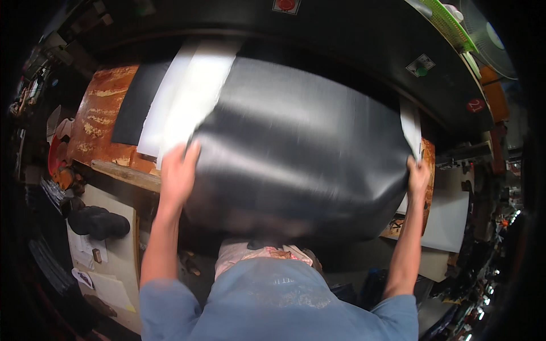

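Note:
A large, glossy black sheet [301,136], perhaps leather or a similar material, stretches between my two hands. Its near part hangs over the table's front edge toward my body, and the far part reaches under the dark machine. My left hand [179,170] grips its left edge. On the right edge, my right hand [418,170] is closed around the sheet's border. White sheets [193,85] show beneath it on the left, and a narrow white strip [410,125] shows by my right hand. The black sheet is slightly blurred.
The worn reddish-brown table [102,108] carries another dark sheet [142,102] at its left. A dark machine beam [341,40] with a red button [285,4] and a green button [421,71] spans the far side. A board with papers [114,290] stands lower left; a pale panel [446,219] lies right.

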Demonstrator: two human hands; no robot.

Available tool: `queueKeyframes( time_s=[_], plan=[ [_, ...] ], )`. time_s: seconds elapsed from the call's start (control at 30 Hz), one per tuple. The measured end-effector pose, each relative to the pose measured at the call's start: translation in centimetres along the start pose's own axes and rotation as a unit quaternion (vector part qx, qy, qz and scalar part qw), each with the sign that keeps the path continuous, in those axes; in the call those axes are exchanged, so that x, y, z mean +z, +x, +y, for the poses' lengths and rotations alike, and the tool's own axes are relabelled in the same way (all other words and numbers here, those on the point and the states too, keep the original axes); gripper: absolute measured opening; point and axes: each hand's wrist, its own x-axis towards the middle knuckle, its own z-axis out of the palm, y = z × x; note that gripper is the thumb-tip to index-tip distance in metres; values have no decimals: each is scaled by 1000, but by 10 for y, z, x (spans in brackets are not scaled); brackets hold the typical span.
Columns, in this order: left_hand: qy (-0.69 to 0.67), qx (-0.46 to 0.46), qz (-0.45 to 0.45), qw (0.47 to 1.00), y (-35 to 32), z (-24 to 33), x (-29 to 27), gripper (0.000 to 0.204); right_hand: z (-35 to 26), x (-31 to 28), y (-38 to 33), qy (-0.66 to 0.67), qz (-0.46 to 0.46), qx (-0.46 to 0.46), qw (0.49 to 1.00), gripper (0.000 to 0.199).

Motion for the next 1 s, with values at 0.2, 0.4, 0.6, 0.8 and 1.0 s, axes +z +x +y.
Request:
queueKeyframes(
  time_s=[0.2, 0.4, 0.6, 0.8, 1.0],
  plan=[
    [109, 14, -50, 993, 84, -20, 4, 53, -6, 12, -12, -42, -115, 139, 983, 61],
    [-21, 32, -19, 999, 51, -72, 1, 17, 30, 15, -78, 89, -56, 6, 994, 18],
    [157, 119, 61, 979, 229, -5, 61, 46, -3, 89, 125, -144, -44, -85, 985, 59],
    [104, 124, 89, 983, 154, -55, 11, 53, 17, 100, 52, -196, -18, 22, 980, 68],
    [240, 266, 129, 925, 39, -105, -2, 48, 17, 117, 26, -185, 91, 0, 979, 62]
  ],
)
